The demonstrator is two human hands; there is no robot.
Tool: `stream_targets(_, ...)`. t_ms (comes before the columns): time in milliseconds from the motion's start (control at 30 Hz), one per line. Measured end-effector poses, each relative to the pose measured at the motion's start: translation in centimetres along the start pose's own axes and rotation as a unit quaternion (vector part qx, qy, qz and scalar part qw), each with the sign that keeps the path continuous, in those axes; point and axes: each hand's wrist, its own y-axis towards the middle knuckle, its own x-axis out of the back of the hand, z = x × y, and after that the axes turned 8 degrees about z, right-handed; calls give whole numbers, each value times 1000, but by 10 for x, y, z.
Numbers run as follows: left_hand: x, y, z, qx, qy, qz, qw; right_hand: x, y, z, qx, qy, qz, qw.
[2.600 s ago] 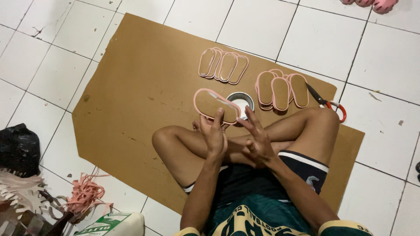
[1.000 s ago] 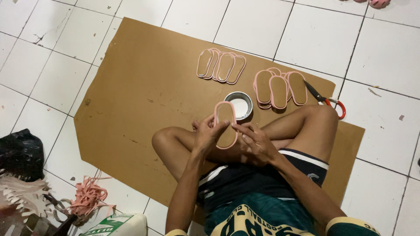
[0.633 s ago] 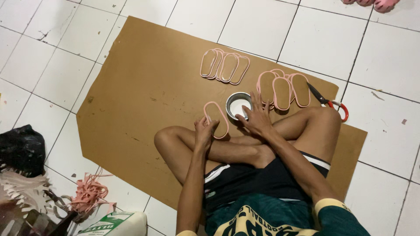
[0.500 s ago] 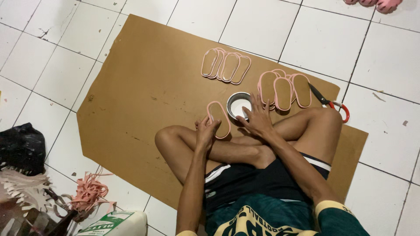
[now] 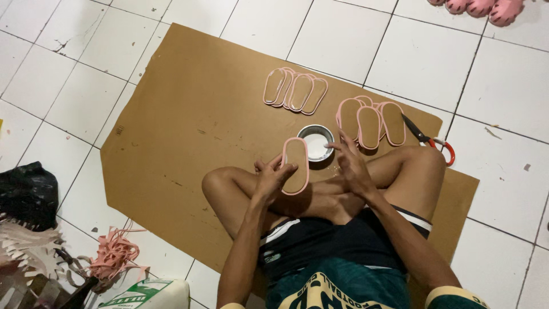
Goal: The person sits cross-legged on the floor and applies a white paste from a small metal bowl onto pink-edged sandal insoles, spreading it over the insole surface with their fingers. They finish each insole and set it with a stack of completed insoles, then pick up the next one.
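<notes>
The person sits cross-legged on a brown cardboard sheet [image 5: 189, 114] laid over the white tiled floor [image 5: 412, 51]. The left hand [image 5: 273, 178] has its grip pinching a tan sole piece with a pink edge [image 5: 295, 166] by the lower rim, held up just above the crossed shins. The right hand [image 5: 350, 163] hovers with fingers spread and holding nothing, fingertips near the small round tin [image 5: 315, 143] of white paste. To do this step well, the sole is best kept level and gripped only at its edge, so that the face stays clean, and the fingertip should take little paste. 2 rows of finished soles [image 5: 294, 91] lie beyond; scissors with red handles [image 5: 432, 140] rest at the right.
</notes>
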Motion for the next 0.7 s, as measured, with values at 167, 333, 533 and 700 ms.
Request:
stream_targets(167, -27, -21, -22, 32, 24, 20, 999, 5, -8, 37, 85, 88, 91, 988)
stream_targets(333, -42, -28, -29, 15, -18, 60, 998, 3, -6, 45, 94, 87, 98, 987)
stream_targets(533, -40, -17, -30, -42, -16, 30, 999, -20, -31, 38, 127, 52, 79, 987)
stream_targets(700, -38, -13, -36, -54, -4, 25, 998, -30, -44, 37, 154, 15, 25, 988)
